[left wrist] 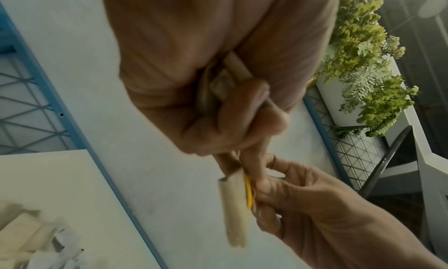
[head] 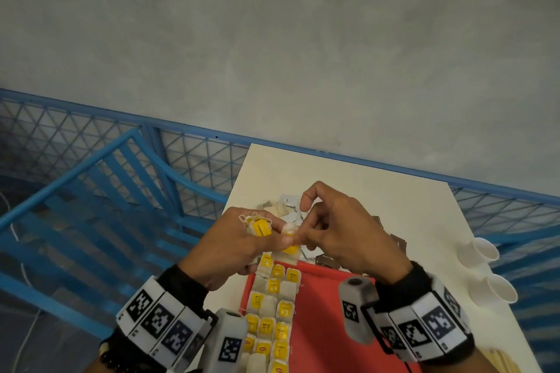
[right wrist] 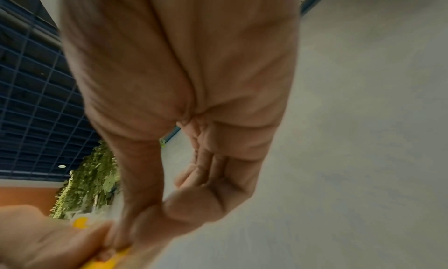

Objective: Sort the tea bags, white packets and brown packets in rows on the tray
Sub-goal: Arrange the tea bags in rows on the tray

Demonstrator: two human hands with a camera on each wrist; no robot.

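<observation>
Yellow-tagged tea bags (head: 274, 309) lay in rows along the red tray's (head: 321, 312) left side. I saw both hands raised over its far end — the left hand (head: 239, 247) curled round a bunch of bags (head: 260, 227), the right hand (head: 342, 236) pinching one bag (left wrist: 236, 206) between thumb and finger, index crooked up. Loose packets (head: 288, 209) lay on the table (head: 394, 200) beyond.

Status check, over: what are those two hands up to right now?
Left hand holds a bunch of tea bags. Right hand pinches one tea bag from it. Tea bag rows on red tray. Nothing blocking.
</observation>
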